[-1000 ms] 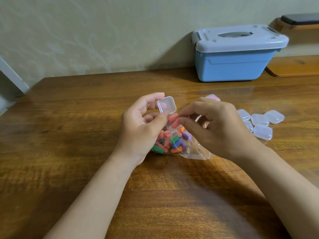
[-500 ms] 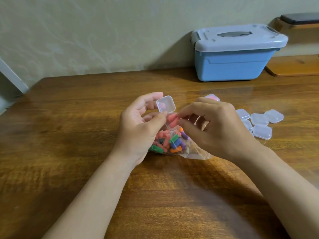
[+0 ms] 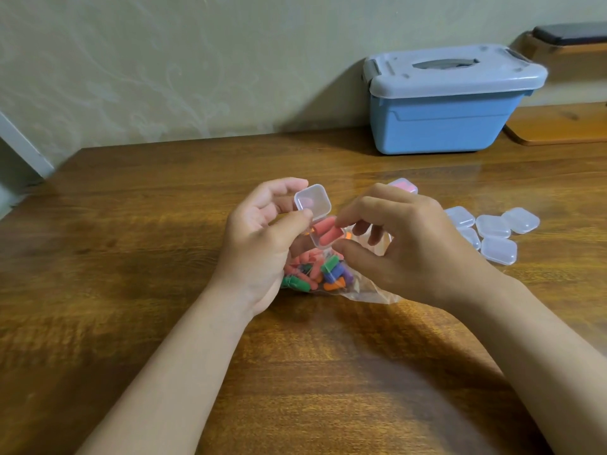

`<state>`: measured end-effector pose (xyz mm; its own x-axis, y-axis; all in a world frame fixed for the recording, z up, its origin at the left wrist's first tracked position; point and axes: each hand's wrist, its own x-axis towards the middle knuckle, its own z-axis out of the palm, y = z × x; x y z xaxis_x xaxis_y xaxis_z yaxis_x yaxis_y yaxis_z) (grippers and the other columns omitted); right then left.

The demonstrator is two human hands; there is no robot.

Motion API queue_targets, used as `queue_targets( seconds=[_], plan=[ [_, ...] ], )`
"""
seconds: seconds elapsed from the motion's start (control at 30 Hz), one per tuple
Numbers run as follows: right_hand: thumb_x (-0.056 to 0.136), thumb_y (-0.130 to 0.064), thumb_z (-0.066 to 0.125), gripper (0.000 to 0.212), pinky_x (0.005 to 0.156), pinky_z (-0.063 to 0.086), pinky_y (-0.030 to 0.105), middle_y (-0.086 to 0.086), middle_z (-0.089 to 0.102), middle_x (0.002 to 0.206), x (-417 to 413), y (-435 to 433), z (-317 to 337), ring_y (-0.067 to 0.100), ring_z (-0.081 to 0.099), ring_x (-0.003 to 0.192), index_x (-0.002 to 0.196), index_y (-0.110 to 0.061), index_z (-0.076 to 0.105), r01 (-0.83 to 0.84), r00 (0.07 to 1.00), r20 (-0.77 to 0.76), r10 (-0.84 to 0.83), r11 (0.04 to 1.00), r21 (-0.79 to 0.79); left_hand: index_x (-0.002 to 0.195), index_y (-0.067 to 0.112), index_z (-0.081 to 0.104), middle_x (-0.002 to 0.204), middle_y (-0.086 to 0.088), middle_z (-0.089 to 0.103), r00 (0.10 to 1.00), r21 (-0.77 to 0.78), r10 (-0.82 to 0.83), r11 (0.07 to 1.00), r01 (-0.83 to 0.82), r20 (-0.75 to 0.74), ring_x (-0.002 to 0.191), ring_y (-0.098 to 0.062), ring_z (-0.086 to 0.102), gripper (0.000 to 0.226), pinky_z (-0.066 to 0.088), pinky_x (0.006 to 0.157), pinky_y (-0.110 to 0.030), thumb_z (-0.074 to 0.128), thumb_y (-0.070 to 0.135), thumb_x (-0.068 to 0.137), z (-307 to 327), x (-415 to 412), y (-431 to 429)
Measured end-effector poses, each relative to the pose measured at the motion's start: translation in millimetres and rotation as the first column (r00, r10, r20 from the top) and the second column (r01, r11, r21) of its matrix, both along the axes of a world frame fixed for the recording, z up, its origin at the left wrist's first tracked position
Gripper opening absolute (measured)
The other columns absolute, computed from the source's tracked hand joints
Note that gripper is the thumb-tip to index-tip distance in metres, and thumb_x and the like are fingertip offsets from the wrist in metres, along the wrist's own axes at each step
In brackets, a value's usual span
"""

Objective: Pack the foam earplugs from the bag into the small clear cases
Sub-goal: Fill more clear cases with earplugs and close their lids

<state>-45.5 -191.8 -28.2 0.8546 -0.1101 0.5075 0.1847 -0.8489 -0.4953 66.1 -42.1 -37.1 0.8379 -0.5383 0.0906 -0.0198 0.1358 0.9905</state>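
Note:
My left hand (image 3: 262, 244) grips a small clear hinged case (image 3: 313, 205) by its hinge side, lid swung up and open. Two pinkish-red earplugs (image 3: 326, 233) lie in the case's lower half. My right hand (image 3: 404, 247) hovers beside the case, index fingertip on the top of an earplug, thumb apart below it. Under both hands lies a clear plastic bag (image 3: 371, 292) with several earplugs (image 3: 328, 274) in red, green, blue, purple and orange.
Several empty closed clear cases (image 3: 492, 234) lie on the wooden table (image 3: 164, 224) right of my right hand. A case holding pink earplugs (image 3: 402, 185) peeks out behind that hand. A blue lidded storage box (image 3: 450, 103) stands at the back right by the wall.
My right hand's pinch on the red earplugs has loosened; they now lie in the case's lower half, and the thumb has dropped away below.

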Motion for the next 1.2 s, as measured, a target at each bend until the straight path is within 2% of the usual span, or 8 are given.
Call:
queue_targets(
  seconds=[0.23, 0.4, 0.6, 0.8, 0.87, 0.93, 1.03, 1.2],
  plan=[
    [0.090, -0.036, 0.060, 0.030, 0.059, 0.051, 0.021, -0.001, 0.067, 0.088, 2, -3, -2, 0.002, 0.057, 0.068, 0.100, -0.014, 0.077, 0.086, 0.993, 0.088, -0.082, 0.995, -0.043, 0.102, 0.023, 0.075, 0.113, -0.007, 0.074, 0.984, 0.013, -0.160, 0.987, 0.159, 0.079, 0.113, -0.024, 0.068, 0.023, 0.055, 0.097, -0.047, 0.068, 0.009, 0.085, -1, 0, 3],
    [0.091, -0.036, 0.065, 0.029, 0.059, 0.054, 0.031, 0.000, 0.069, 0.085, 3, -8, -4, 0.005, 0.058, 0.066, 0.097, -0.011, 0.079, 0.138, 0.981, 0.149, -0.128, 0.988, -0.064, 0.109, 0.013, 0.070, 0.115, -0.004, 0.075, 0.961, 0.028, -0.237, 0.972, 0.235, 0.146, 0.114, -0.018, 0.069, 0.035, 0.059, 0.092, -0.043, 0.070, -0.012, 0.084, -2, 0, 4],
    [0.091, -0.026, 0.069, 0.019, 0.057, 0.053, 0.037, 0.003, 0.070, 0.085, 3, -10, -3, 0.012, 0.061, 0.069, 0.097, -0.012, 0.079, 0.139, 0.979, 0.164, -0.123, 0.986, -0.090, 0.110, 0.016, 0.070, 0.116, 0.001, 0.074, 0.943, 0.084, -0.216, 0.976, 0.201, 0.254, 0.115, -0.015, 0.068, 0.033, 0.060, 0.086, -0.035, 0.076, -0.001, 0.083, -4, -2, 2],
    [0.089, -0.020, 0.071, 0.017, 0.061, 0.052, 0.021, -0.003, 0.067, 0.088, 1, -9, -1, 0.003, 0.056, 0.070, 0.103, -0.011, 0.077, 0.118, 0.987, 0.115, -0.110, 0.990, -0.073, 0.107, 0.022, 0.070, 0.112, 0.003, 0.075, 0.928, 0.068, -0.168, 0.986, 0.154, 0.334, 0.113, -0.015, 0.068, 0.032, 0.059, 0.088, -0.034, 0.078, 0.002, 0.084, -4, -2, 2],
    [0.088, -0.022, 0.071, 0.018, 0.063, 0.055, 0.025, -0.006, 0.066, 0.089, 1, -8, 0, 0.005, 0.060, 0.074, 0.103, -0.013, 0.073, 0.126, 0.988, 0.097, -0.122, 0.991, -0.041, 0.107, 0.025, 0.070, 0.110, 0.005, 0.075, 0.923, 0.078, -0.151, 0.988, 0.132, 0.353, 0.110, -0.014, 0.069, 0.029, 0.060, 0.087, -0.033, 0.078, 0.008, 0.085, -4, -2, 2],
    [0.087, -0.028, 0.069, 0.022, 0.068, 0.057, 0.029, -0.008, 0.066, 0.090, 1, -6, 1, 0.007, 0.063, 0.080, 0.104, -0.015, 0.067, 0.141, 0.987, 0.079, -0.142, 0.990, 0.018, 0.108, 0.027, 0.070, 0.108, 0.006, 0.074, 0.926, 0.080, -0.143, 0.989, 0.122, 0.348, 0.108, -0.014, 0.069, 0.027, 0.060, 0.085, -0.033, 0.077, 0.012, 0.087, -4, -2, 3],
    [0.086, -0.039, 0.063, 0.034, 0.070, 0.056, 0.023, -0.010, 0.069, 0.094, 1, -4, 3, 0.005, 0.067, 0.086, 0.112, -0.017, 0.064, 0.124, 0.990, 0.055, -0.131, 0.986, 0.111, 0.112, 0.025, 0.069, 0.109, 0.003, 0.074, 0.942, 0.077, -0.158, 0.987, 0.141, 0.296, 0.106, -0.017, 0.071, 0.029, 0.061, 0.081, -0.032, 0.071, 0.006, 0.091, -5, -1, 4],
    [0.089, -0.015, 0.072, 0.021, 0.073, 0.058, 0.027, -0.011, 0.072, 0.093, 0, -5, 3, 0.005, 0.068, 0.090, 0.110, -0.019, 0.068, 0.080, 0.995, 0.028, -0.094, 0.946, 0.315, 0.112, 0.022, 0.071, 0.109, -0.007, 0.074, 0.981, -0.032, -0.177, 0.983, 0.180, 0.075, 0.108, -0.028, 0.071, 0.026, 0.058, 0.089, -0.047, 0.070, 0.014, 0.088, -5, 0, 4]
  ],
)
